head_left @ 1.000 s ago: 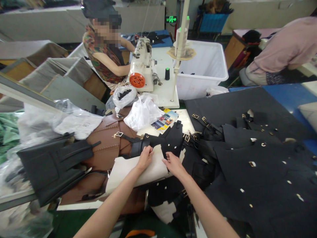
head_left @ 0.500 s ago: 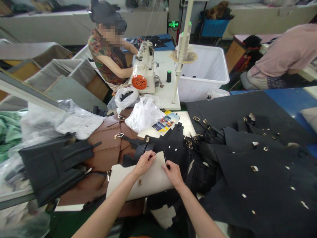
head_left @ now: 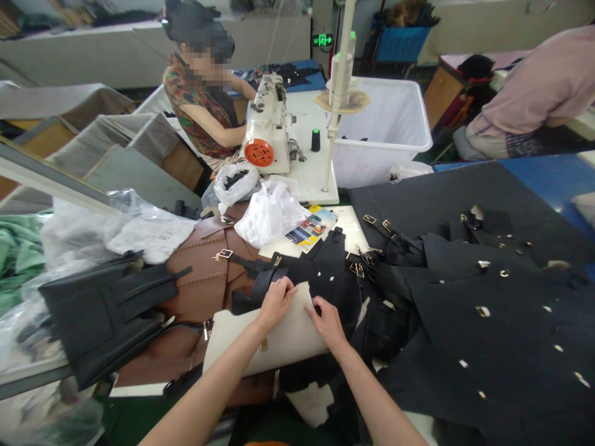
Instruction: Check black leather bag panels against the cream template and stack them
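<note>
pinching the pale panel by its top edge with the left hand, right hand curled at its side, hold unclear, best support the corner without creasing.

The cream panel has shifted slightly nearer and to the right since a second ago; a gold fitting, out of sight then, now shows on it.

A cream-white, roughly oblong sheet panel bearing a small gold-coloured fitting lies in the near middle. It slants, right end farther.
</note>
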Demonstrator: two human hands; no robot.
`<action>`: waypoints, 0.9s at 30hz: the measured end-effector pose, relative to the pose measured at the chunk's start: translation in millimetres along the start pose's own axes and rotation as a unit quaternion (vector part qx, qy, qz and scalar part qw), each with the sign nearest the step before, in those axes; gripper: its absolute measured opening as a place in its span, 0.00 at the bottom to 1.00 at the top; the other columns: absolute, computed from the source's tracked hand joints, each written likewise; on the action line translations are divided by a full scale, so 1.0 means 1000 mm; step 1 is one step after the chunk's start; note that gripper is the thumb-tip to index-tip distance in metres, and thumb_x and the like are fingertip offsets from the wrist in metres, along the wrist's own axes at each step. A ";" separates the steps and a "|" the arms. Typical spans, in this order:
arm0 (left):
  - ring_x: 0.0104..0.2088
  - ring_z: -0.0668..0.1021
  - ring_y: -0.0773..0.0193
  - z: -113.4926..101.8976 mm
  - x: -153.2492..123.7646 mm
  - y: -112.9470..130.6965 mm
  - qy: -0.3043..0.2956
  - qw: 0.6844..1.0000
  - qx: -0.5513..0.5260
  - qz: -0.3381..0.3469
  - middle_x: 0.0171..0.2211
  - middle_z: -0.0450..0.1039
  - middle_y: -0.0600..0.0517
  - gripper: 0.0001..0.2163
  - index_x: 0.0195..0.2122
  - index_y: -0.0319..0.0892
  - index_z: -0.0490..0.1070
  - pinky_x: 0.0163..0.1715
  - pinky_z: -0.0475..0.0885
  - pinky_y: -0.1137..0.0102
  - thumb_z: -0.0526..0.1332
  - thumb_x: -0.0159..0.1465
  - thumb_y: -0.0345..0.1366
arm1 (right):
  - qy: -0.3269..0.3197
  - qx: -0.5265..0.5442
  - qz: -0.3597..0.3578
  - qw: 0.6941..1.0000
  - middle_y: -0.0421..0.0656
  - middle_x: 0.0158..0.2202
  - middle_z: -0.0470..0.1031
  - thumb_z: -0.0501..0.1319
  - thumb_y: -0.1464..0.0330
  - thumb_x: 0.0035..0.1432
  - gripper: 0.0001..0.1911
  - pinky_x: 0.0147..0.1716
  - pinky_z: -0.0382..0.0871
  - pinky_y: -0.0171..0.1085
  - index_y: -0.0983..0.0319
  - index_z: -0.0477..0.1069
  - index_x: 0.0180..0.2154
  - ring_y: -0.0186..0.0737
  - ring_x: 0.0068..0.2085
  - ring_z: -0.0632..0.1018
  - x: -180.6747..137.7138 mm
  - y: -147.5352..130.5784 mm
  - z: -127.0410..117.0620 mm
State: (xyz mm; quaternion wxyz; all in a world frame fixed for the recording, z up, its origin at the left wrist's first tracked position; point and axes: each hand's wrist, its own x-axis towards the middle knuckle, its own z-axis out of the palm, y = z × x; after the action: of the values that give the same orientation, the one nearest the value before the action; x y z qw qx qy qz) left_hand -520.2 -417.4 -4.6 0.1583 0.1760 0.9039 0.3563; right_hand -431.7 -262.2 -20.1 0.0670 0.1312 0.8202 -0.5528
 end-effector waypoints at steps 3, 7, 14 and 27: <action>0.34 0.68 0.58 0.001 -0.002 0.002 0.004 1.000 0.011 0.004 0.29 0.67 0.52 0.08 0.29 0.43 0.61 0.37 0.61 0.65 0.53 0.66 0.36 | 0.028 0.006 0.006 1.000 0.35 0.24 0.60 0.55 0.60 0.58 0.14 0.32 0.54 0.35 0.60 0.57 0.25 0.35 0.29 0.63 -0.002 0.000 0.004; 0.34 0.69 0.58 0.000 -0.006 0.002 0.009 1.000 0.010 -0.002 0.30 0.68 0.52 0.07 0.30 0.44 0.62 0.37 0.62 0.66 0.54 0.66 0.36 | 0.050 0.010 0.011 0.999 0.35 0.24 0.59 0.57 0.61 0.56 0.14 0.31 0.53 0.34 0.60 0.57 0.24 0.34 0.28 0.62 -0.004 -0.001 0.009; 0.34 0.71 0.59 0.000 -0.006 0.001 0.022 1.000 0.001 -0.018 0.29 0.70 0.53 0.06 0.30 0.44 0.62 0.36 0.62 0.66 0.55 0.65 0.36 | 0.058 0.022 0.028 0.998 0.34 0.23 0.57 0.58 0.61 0.55 0.15 0.30 0.52 0.34 0.60 0.56 0.23 0.33 0.27 0.61 -0.003 -0.005 0.010; 0.38 0.77 0.61 -0.002 -0.005 0.003 0.016 0.999 -0.040 -0.027 0.35 0.76 0.53 0.10 0.45 0.46 0.71 0.41 0.68 0.68 0.56 0.64 0.36 | 0.077 0.024 0.032 0.996 0.34 0.21 0.58 0.58 0.61 0.54 0.15 0.30 0.54 0.34 0.60 0.56 0.22 0.33 0.26 0.62 -0.004 -0.008 0.011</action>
State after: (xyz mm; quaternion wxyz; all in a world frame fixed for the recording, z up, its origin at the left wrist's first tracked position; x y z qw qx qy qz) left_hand -516.3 -418.9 -0.2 0.1606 0.1396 0.8959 0.3900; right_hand -430.5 -275.6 -15.7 0.0181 0.2017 0.8046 -0.5583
